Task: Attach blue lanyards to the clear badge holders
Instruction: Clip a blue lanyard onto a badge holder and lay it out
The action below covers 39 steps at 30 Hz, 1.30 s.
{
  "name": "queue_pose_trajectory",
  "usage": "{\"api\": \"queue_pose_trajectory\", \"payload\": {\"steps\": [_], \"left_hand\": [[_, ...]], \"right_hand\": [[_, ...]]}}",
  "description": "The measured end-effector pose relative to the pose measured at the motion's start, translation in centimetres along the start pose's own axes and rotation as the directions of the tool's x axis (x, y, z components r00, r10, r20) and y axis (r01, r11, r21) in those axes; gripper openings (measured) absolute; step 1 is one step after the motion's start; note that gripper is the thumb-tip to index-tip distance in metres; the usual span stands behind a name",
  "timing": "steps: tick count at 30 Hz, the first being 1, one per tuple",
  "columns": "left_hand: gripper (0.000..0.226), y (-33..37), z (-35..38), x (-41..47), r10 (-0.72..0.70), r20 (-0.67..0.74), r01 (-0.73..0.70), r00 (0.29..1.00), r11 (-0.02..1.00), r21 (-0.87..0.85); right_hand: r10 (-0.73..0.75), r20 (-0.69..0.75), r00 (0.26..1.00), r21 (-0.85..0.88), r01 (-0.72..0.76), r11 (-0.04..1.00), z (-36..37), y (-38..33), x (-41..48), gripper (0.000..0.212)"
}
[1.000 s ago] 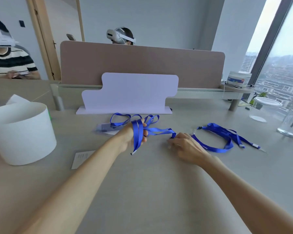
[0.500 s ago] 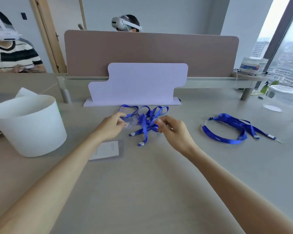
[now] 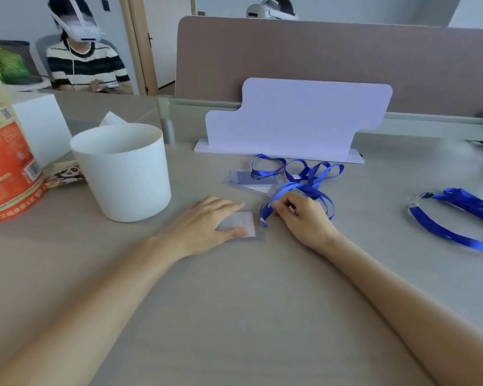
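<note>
A clear badge holder (image 3: 241, 225) with a white card inside lies flat on the desk. My left hand (image 3: 207, 227) rests on it with fingers spread, pressing it down. Just to its right, my right hand (image 3: 301, 215) pinches a blue lanyard (image 3: 296, 188) that loops over its fingers, with the lanyard's metal-tipped end hanging close to the holder's right edge. Behind lie more clear badge holders (image 3: 251, 178) under a tangle of blue lanyards (image 3: 313, 168). Another blue lanyard (image 3: 457, 218) lies apart at the right.
A white bucket (image 3: 123, 171) stands left of my hands, with an orange printed bag (image 3: 3, 151) at the far left. A pale lilac stand (image 3: 296, 121) and a brown divider (image 3: 332, 62) close off the back. Two people with headsets sit beyond.
My left hand let go of the lanyards, came down and now lies on the badge holder. My right hand took up a lanyard loop and carried it toward the holder. The view swung left.
</note>
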State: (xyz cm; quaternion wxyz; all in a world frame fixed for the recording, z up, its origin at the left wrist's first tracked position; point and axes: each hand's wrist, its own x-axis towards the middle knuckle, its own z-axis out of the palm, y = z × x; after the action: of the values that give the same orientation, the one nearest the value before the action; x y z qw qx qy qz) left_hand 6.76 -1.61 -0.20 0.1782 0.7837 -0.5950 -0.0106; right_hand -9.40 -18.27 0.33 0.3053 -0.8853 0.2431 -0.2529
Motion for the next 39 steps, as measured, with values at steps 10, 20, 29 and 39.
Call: {"api": "queue_pose_trajectory", "payload": {"steps": [10,20,29,39], "left_hand": [[0.062,0.0,-0.4,0.5,-0.092,-0.007,0.088,0.996,0.967,-0.239],[0.072,-0.2,-1.5,-0.2,-0.177,0.144,0.22,0.974,0.898,-0.381],[0.078,0.8,-1.5,-0.7,-0.182,0.035,0.179,0.983,0.876,-0.449],[0.1,1.4,-2.4,-1.2,-0.228,0.033,0.23,0.973,0.955,-0.189]], "right_hand": [[-0.166,-0.079,0.983,0.019,0.168,0.986,0.2,-0.3,-0.9,0.021],[-0.193,0.196,0.961,-0.069,0.21,0.975,0.6,-1.4,-1.4,0.017],[-0.093,0.025,0.995,0.016,0.092,0.996,0.1,-1.4,-3.1,0.028],[-0.02,-0.009,1.0,-0.067,0.02,0.998,0.3,-1.1,-2.6,0.028]]}}
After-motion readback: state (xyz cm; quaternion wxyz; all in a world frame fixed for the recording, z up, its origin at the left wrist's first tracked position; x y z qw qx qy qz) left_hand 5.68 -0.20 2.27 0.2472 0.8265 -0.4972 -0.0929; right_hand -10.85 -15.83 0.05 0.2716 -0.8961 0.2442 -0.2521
